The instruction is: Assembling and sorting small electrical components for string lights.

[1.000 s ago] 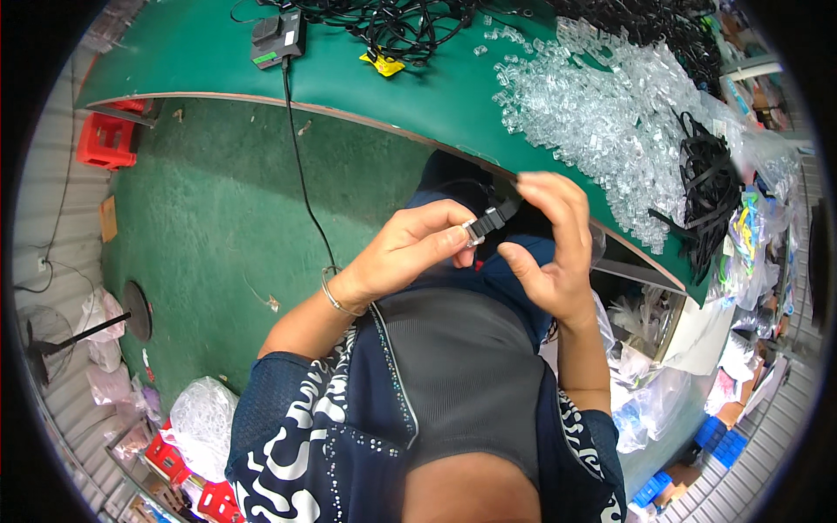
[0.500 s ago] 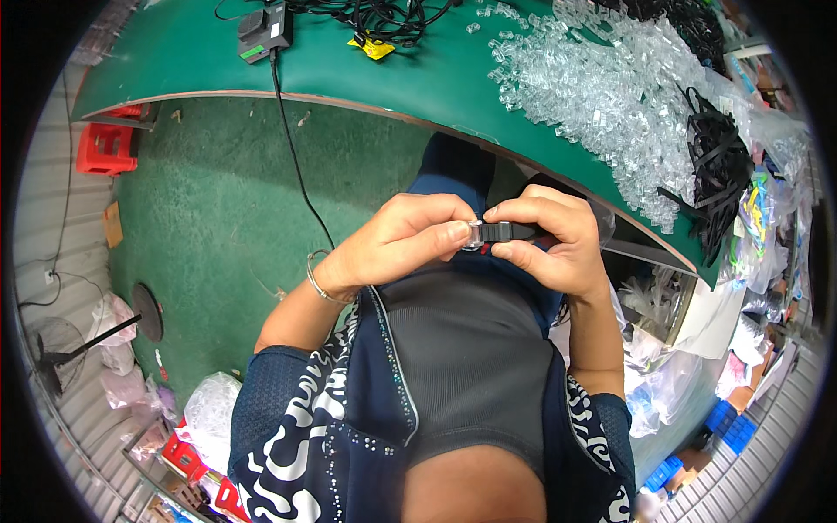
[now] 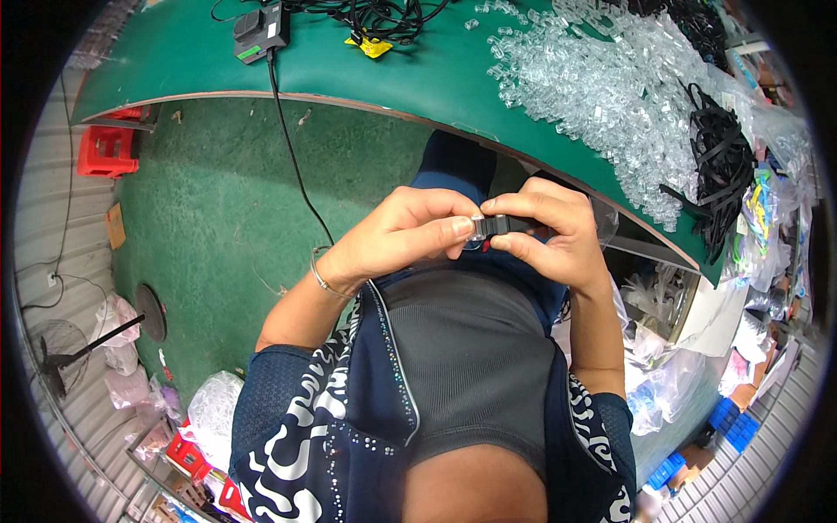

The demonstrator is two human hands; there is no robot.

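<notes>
Both hands meet over my lap, just off the table's near edge. My left hand (image 3: 414, 234) pinches a small clear plastic buckle piece (image 3: 478, 229) between thumb and forefinger. Thumb and fingers of my right hand (image 3: 558, 231) are closed on a black strap (image 3: 500, 226), whose end meets the clear piece. Whether the strap passes through the piece or only touches it, I cannot tell. My fingers hide most of both things. A bit of red shows just below the strap.
On the green table (image 3: 174, 70) lie a heap of clear plastic pieces (image 3: 602, 105), a bundle of black straps (image 3: 719, 166), a black adapter (image 3: 261, 33) and tangled cables (image 3: 384, 17). Its cord (image 3: 292, 157) hangs to my left. A red stool (image 3: 108, 150) stands at far left.
My right fingers have shifted slightly along the strap, and less of it shows between my hands. The left hand keeps its pinch on the clear piece.
</notes>
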